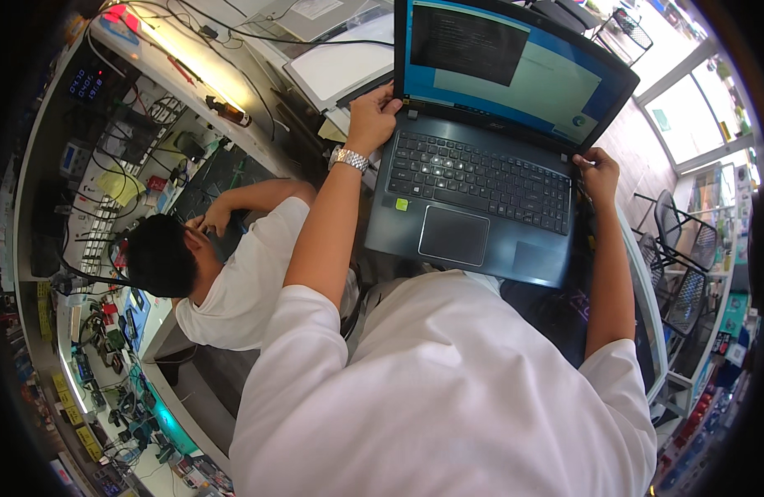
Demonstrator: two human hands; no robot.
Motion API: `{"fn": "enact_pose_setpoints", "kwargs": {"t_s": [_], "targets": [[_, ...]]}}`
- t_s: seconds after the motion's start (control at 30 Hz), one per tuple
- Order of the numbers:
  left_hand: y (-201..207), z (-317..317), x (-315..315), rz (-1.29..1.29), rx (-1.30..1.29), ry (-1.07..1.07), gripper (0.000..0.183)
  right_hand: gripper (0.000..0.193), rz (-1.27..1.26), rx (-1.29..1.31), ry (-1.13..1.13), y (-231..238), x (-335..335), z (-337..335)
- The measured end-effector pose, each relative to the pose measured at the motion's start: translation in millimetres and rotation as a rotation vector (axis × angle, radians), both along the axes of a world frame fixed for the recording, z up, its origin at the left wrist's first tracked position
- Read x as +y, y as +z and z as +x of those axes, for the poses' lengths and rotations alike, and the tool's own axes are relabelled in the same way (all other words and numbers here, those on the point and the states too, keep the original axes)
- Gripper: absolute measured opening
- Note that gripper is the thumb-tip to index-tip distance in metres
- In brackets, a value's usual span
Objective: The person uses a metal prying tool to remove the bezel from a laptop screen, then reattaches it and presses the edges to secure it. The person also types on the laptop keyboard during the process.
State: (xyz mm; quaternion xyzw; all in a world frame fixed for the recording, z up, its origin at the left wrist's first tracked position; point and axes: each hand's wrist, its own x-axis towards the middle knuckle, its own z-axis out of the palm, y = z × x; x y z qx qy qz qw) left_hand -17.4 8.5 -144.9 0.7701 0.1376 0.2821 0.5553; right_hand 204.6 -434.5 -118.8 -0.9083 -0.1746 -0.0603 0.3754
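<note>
A dark laptop (481, 178) is spread wide in front of me, its keyboard towards me. On the lit screen (506, 62) are a blue desktop, a dark window and a pale one. My left hand (374, 118), below a metal wristwatch (349, 159), is closed on the laptop's left edge by the hinge. At the opposite hinge corner, my right hand (597, 174) grips the right edge with bent fingers. Some fingertips of both hands are hidden behind the laptop. Its near edge is close to the front of my white shirt.
To my left a co-worker (245, 273) in a white shirt bends over a workbench crowded with cables and tools. Behind the laptop lies a pale flat device (340, 70) on a counter. Black metal chairs (684, 265) and a glass-edged case stand at right.
</note>
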Motion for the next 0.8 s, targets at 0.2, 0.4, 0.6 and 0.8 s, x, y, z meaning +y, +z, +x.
{"fn": "enact_pose_setpoints", "kwargs": {"t_s": [0.2, 0.4, 0.6, 0.8], "targets": [[-3, 2, 6, 0.041, 0.082, 0.032, 0.033, 0.025, 0.03, -0.039, -0.019, -4, 0, -2], [7, 4, 12, 0.106, 0.012, 0.1, 0.029, 0.024, -0.01, -0.068, -0.019, 4, 5, -8], [28, 22, 14, 0.02, -0.164, 0.146, 0.028, 0.026, -0.116, -0.084, -0.035, 6, 5, -6], [32, 33, 0, 0.084, -0.215, 0.298, 0.018, 0.027, -0.106, -0.014, -0.022, 9, 4, -6]]}}
